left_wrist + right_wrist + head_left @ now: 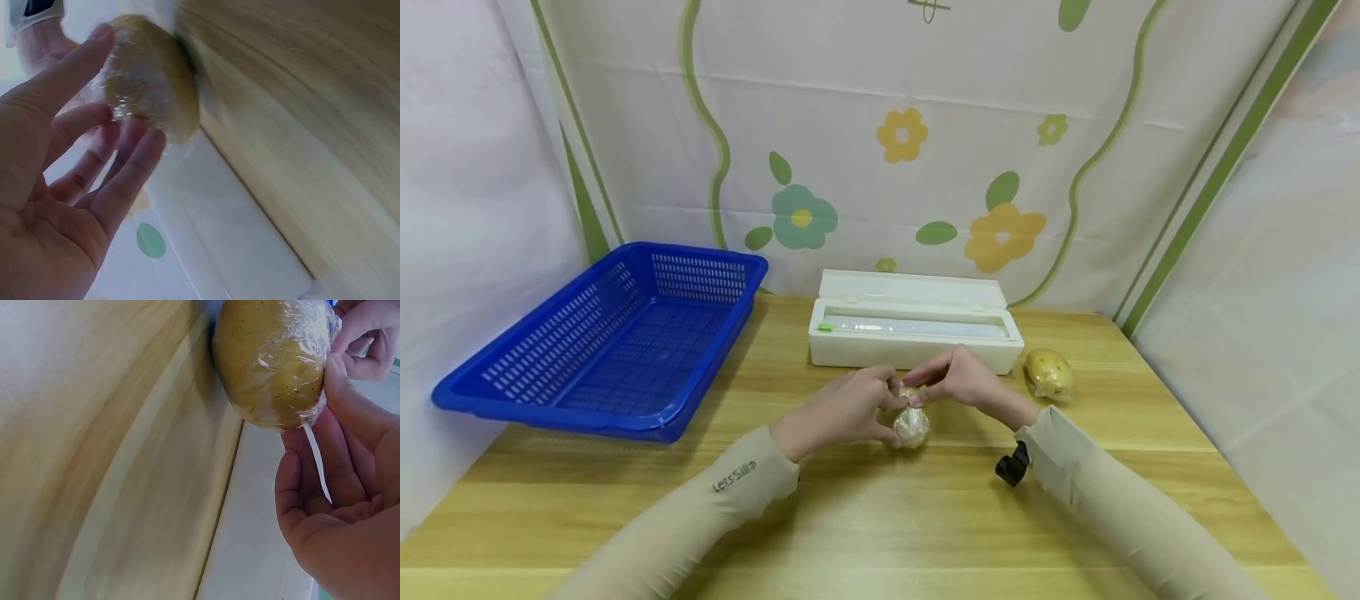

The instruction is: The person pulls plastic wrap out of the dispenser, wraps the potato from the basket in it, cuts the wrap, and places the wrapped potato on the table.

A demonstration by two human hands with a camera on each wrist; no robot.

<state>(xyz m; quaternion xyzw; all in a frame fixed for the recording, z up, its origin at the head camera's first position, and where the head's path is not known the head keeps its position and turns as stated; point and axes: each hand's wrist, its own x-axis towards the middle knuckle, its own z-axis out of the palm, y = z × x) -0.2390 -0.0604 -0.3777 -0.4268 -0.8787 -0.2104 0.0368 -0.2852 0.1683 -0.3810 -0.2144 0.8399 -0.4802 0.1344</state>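
Observation:
A yellow potato (912,427) wrapped in shiny cling film stands on the wooden table in front of me, between my two hands. From its left side, my left hand (848,408) holds it with thumb and fingertips; the left wrist view shows those fingers bent against the crinkled film (134,78). My right hand (964,382) comes in from the right and pinches the film at the potato's top. In the right wrist view, its thumb and fingers meet at the edge of the wrapped potato (269,369), close to the left fingertips.
Just behind the hands stands a white cling film box (917,354) with its lid raised and a green slider at its left end. A second wrapped potato (1049,375) lies right of it. At the left sits a blue plastic basket (711,367). Patterned cloth hangs behind the table.

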